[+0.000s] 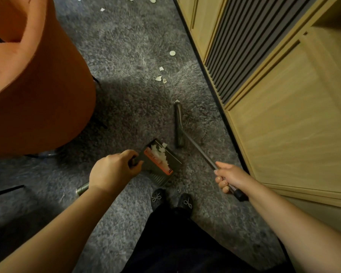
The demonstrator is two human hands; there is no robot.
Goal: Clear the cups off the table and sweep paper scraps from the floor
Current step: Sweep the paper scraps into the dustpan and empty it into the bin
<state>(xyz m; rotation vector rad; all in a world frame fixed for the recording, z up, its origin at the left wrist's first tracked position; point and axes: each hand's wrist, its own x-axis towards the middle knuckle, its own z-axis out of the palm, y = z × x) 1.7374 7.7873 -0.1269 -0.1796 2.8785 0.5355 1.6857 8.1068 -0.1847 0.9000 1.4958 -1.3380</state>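
Sweeping is in hand: the dustpan [161, 164], scraps already inside, is gripped by the curled left hand [114, 170]; the broom [185, 138] handle is clasped in the right hand [230, 179]. Paper scraps [160, 77] well beyond both sets of fingers must be drawn back next

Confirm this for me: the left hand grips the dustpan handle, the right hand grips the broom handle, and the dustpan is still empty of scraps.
Not quite. In the head view the dustpan already holds white paper scraps. The rest stands: the left hand grips its handle and the right hand grips the broom handle.
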